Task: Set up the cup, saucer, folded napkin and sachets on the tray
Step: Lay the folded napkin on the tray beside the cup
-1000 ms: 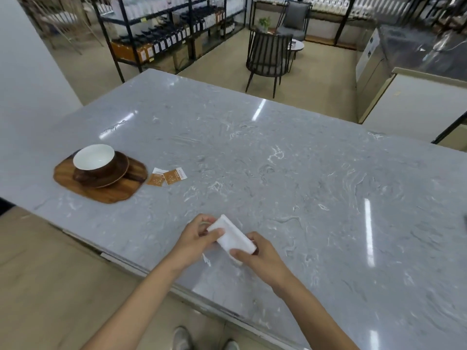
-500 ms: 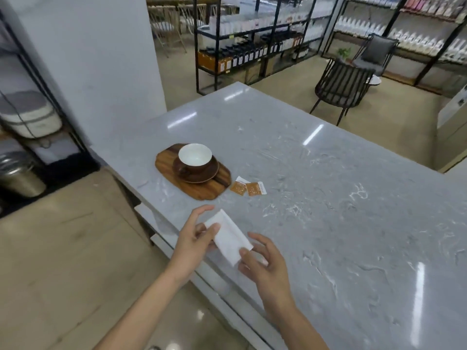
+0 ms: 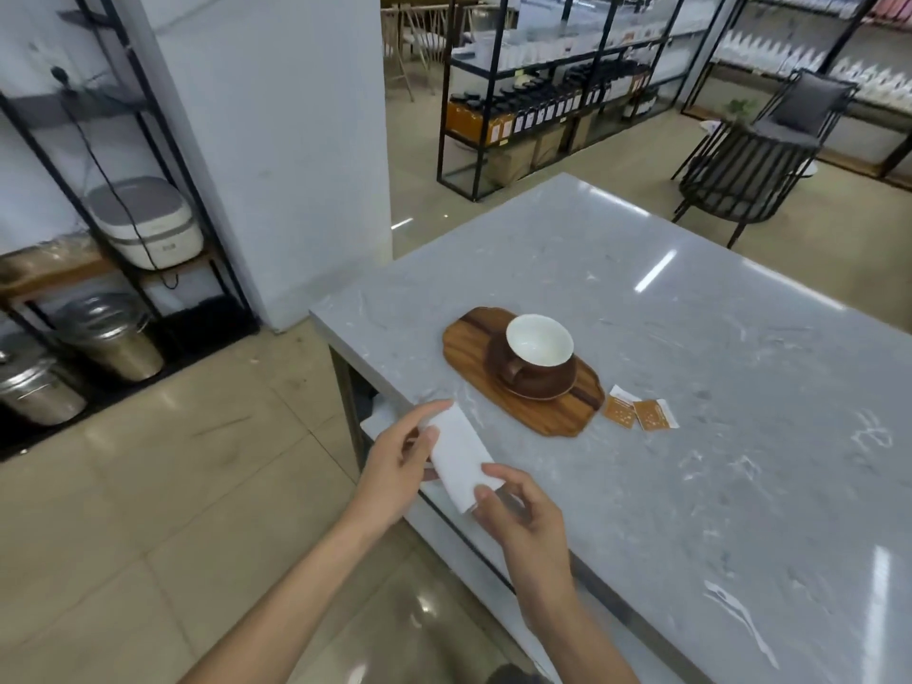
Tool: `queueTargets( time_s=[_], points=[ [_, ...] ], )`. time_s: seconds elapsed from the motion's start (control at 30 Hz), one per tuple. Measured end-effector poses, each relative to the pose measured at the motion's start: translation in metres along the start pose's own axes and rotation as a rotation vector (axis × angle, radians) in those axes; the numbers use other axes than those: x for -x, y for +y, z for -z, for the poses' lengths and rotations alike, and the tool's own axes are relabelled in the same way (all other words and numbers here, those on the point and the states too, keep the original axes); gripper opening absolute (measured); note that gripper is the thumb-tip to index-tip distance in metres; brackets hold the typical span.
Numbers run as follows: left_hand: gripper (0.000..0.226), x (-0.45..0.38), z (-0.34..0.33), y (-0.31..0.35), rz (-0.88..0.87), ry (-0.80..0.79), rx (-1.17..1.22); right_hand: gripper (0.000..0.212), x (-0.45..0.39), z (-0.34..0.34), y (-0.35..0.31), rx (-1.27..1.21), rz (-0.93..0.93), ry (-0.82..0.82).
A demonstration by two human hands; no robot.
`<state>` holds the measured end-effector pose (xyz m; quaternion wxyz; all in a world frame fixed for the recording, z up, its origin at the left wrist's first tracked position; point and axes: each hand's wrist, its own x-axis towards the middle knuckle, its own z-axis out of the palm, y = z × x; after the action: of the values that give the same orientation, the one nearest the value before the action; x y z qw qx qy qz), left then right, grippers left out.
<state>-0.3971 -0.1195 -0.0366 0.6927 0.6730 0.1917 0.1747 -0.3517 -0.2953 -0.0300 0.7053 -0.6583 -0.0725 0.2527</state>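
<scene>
Both hands hold 1 folded white napkin [image 3: 461,456] in the air over the near edge of the grey marble counter [image 3: 715,367]. The left hand [image 3: 395,469] grips the napkin's far-left end, thumb pressed on its top face and index finger stretched along its far edge, the other fingers tucked under it. The right hand [image 3: 523,513] pinches the near-right end between thumb and fingertips, its remaining fingers loosely curled. The napkin lies as a narrow strip between the 2 hands, tilted so its left end is further from the person. Just beyond the grip, on the counter, sits the wooden tray [image 3: 533,412], an oval board with a dark stripe. On the tray's far half stands the brown saucer [image 3: 535,385], and on it the cup [image 3: 540,345], brown outside and white inside, upright with its handle turned toward the hands. Right of the tray, just beside its edge and off the board, 2 orange-and-white sachets [image 3: 639,413] lie flat on the marble, touching each other.
</scene>
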Motion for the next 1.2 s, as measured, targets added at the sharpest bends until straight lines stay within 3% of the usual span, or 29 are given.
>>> queueTargets(
  time_s=[0.33, 0.47, 0.7, 1.03, 1.2],
  points=[
    [0.029, -0.086, 0.049, -0.021, -0.024, -0.053, -0.149, 0.018, -0.077, -0.054, 0.003, 0.01, -0.002, 0.055],
    [0.03, -0.139, 0.058, -0.019, -0.002, -0.111, -0.175, 0.022, -0.116, -0.07, 0.002, 0.155, 0.071, 0.11],
    [0.035, -0.235, 0.056, -0.015, 0.042, -0.346, -0.199, 0.023, -0.172, -0.089, -0.001, 0.429, 0.285, 0.336],
    [0.045, -0.318, 0.04, -0.032, 0.02, -0.701, -0.348, 0.033, -0.206, -0.12, 0.006, 0.573, 0.227, 0.555],
    [0.053, -0.35, 0.029, -0.03, -0.176, -0.829, -0.637, 0.036, -0.224, -0.134, 0.012, 0.657, 0.197, 0.712]
  ],
)
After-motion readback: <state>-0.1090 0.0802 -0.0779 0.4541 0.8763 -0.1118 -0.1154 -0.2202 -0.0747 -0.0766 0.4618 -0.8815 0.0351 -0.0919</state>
